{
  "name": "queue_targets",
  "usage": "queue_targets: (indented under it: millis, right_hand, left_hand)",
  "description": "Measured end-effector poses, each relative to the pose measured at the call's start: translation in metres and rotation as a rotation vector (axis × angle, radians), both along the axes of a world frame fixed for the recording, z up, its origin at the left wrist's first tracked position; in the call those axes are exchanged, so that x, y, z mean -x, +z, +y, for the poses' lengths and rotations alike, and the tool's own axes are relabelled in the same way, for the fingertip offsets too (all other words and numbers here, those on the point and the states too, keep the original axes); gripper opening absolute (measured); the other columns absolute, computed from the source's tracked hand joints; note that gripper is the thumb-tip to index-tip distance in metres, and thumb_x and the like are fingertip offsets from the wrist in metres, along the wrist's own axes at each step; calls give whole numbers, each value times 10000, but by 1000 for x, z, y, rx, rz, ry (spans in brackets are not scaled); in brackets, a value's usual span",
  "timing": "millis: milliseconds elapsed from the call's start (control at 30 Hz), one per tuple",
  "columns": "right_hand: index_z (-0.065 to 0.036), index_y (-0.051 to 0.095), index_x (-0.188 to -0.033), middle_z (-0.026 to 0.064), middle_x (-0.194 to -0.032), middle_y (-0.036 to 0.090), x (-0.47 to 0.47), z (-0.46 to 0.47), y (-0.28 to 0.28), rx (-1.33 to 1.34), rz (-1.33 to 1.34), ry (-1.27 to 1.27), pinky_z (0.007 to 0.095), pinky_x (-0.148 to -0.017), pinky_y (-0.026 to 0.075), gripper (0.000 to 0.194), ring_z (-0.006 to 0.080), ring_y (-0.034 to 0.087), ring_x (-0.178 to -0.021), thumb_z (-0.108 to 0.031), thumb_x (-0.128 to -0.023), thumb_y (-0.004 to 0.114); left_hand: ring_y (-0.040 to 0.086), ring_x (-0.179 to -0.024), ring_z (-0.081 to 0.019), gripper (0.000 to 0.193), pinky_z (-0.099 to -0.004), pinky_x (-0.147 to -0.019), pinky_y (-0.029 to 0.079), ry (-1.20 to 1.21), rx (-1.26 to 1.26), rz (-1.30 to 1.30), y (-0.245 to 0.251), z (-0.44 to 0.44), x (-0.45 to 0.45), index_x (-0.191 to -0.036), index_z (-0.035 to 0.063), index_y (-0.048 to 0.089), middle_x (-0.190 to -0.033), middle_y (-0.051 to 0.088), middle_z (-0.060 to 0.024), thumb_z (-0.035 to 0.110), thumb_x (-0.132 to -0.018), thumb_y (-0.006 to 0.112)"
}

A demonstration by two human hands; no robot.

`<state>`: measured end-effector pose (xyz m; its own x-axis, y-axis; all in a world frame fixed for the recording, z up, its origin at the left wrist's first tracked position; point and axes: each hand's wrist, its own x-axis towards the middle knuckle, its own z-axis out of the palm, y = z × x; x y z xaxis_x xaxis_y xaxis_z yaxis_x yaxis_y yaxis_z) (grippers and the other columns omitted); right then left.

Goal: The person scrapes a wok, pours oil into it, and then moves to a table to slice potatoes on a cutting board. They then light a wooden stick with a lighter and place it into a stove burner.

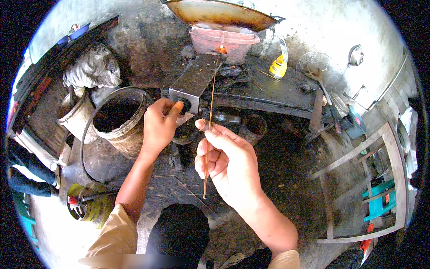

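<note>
My right hand (228, 154) pinches a thin wooden stick (212, 97) between thumb and fingers. The stick's far tip reaches towards a small fire (220, 50) glowing in the opening of a reddish stove body (231, 38). In front of that opening runs a long dark metal box (196, 72). My left hand (161, 121) is at the box's near end, fingers curled and thumb raised beside a dark round hole (183, 104); whether it grips anything is hidden. A large wok (221, 15) rests above the stove.
Left of my hands stand a big soot-stained bucket (117, 134) and a smaller pail (75, 117). A yellow packet (278, 67) and a mesh strainer (317, 69) are on the right ledge. A wooden frame (401, 195) stands at right. Another person's legs (32, 180) show at far left.
</note>
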<state>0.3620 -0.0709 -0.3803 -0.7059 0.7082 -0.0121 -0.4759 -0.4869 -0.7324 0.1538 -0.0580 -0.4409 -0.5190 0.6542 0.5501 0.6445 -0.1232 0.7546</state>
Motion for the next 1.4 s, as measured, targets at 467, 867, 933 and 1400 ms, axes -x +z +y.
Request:
queue_targets:
  millis: [467, 867, 933, 1400]
  right_hand:
    - [35, 628, -1185, 69, -808, 660, 8, 3, 11, 37, 132, -27, 309, -554, 520, 278, 195, 638, -613, -181, -1022, 567]
    - [20, 643, -1169, 61, -817, 666, 9, 4, 13, 41, 143, -33, 293, -572, 516, 257, 182, 645, -642, -177, -1022, 568]
    - [14, 645, -1170, 58, -818, 666, 10, 4, 12, 38, 143, -30, 290, -579, 515, 255, 179, 646, -650, -180, -1023, 568]
    - [5, 650, -1175, 46, -822, 669, 12, 4, 10, 28, 169, -12, 285, -592, 518, 267, 173, 647, -669, -200, -1022, 572]
  left_hand:
    - [541, -568, -72, 259, -271, -493, 409, -55, -136, -453, -11, 9, -15, -829, -4, 653, -674, 654, -47, 200, -989, 650]
    - [482, -541, -80, 279, -229, -449, 352, -200, -96, -940, -12, 8, -14, -946, 4, 612, -844, 723, -160, 267, -1021, 558]
    - [486, -551, -85, 278, -232, -443, 343, -259, -82, -1121, -14, 9, -12, -968, -1, 607, -879, 725, -173, 264, -1023, 544]
    - [515, -634, -94, 300, -225, -477, 354, -286, -86, -1151, -21, 8, -12, -971, 40, 579, -950, 735, -163, 332, -1035, 547]
